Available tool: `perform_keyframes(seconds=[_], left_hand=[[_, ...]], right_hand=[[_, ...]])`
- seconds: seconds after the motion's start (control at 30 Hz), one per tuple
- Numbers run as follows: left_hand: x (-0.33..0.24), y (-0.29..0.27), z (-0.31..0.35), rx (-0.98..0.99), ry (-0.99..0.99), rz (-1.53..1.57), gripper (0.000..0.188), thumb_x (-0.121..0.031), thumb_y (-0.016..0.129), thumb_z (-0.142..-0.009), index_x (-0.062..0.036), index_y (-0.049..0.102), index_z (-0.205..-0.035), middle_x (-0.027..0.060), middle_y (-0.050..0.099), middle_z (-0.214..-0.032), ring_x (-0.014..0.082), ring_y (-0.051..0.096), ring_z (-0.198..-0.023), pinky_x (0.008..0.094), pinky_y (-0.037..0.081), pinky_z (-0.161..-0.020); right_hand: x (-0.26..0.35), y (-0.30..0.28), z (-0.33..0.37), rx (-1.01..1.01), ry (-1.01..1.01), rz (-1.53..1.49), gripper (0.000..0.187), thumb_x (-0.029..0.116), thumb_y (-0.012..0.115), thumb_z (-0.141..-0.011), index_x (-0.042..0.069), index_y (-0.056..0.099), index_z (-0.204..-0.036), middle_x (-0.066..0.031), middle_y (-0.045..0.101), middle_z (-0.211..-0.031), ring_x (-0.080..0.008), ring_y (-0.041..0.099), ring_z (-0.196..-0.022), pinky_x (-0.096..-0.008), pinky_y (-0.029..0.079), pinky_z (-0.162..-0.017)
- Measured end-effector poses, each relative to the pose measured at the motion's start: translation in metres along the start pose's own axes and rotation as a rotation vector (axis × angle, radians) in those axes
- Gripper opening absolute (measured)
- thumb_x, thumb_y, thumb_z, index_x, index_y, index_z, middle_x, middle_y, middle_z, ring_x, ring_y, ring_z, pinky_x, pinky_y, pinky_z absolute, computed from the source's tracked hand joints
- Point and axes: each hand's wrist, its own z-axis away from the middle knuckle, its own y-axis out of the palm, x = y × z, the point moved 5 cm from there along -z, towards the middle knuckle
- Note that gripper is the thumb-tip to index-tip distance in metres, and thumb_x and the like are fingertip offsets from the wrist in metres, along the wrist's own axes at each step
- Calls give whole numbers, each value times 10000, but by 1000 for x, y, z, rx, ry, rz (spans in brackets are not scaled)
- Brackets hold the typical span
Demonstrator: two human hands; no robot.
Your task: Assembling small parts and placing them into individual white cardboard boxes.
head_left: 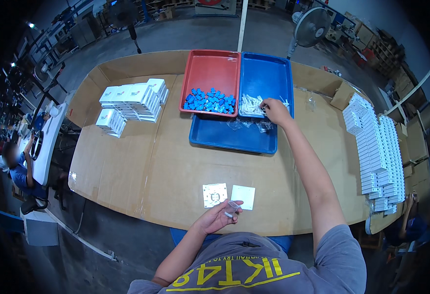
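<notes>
As right hand (276,111) touches white pieces (250,104), yellow shirt lettering (231,274), printed boxes (134,95)

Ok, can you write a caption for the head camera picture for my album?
Right hand among small white pieces in a blue tray, left hand holding see-through plastic.

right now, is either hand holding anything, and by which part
The left hand holds a small clear plastic packet, apparently by its sides. The right hand is at the small white elongated pieces; any grip cannot be told.

Factory workshop: parts trays (211,71), stacked boxes (379,159), standing fan (312,27).
</notes>
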Motion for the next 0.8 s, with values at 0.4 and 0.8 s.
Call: perform_keyframes(seconds=[0.4, 0.8], left_hand=[[-2, 14, -5, -31, -28, -141, 623, -456, 418, -1142, 39, 479, -1516, 95, 678, -1222, 172, 645, -959, 329, 541, -890], [-3, 4, -3, -44, -21, -116, 598, -406, 378, -1156, 65, 454, -1516, 145, 659, -1248, 220, 657, -967, 374, 533, -962]], right_hand=[[-12, 8, -5, 141, -12, 175, 213, 54, 651, -870, 143, 836, -925, -146, 713, -1066, -340, 704, -1005, -454, 570, -876], [-6, -4, -14, 259, -136, 403, 118, 122, 779, -821, 181, 811, -918, -93, 687, -1080, -311, 696, -1075, -462, 579, -887]])
